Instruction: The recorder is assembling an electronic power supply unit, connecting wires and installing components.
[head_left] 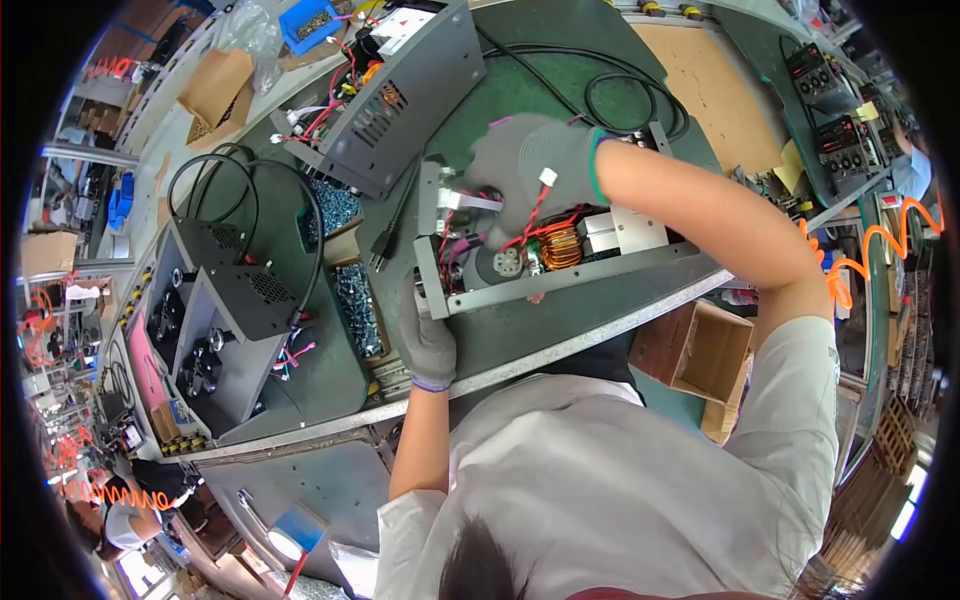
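In front of me on the green bench lies an open grey metal chassis with a copper-wound coil, a round capacitor-like part and red wires inside. My gloved left hand grips its left front corner, thumb along the end plate. From the far side my gloved right hand reaches down into the chassis, fingers curled by the wires near the left end. What its fingertips hold is hidden. A white plug on twisted red wire stands up against that glove. A white connector sits at the left end.
Another wired grey chassis stands at the back left. Black metal covers with fans and cables lie at left. Boxes of screws sit between them. A black cable coil lies behind; a cardboard box is below the bench edge.
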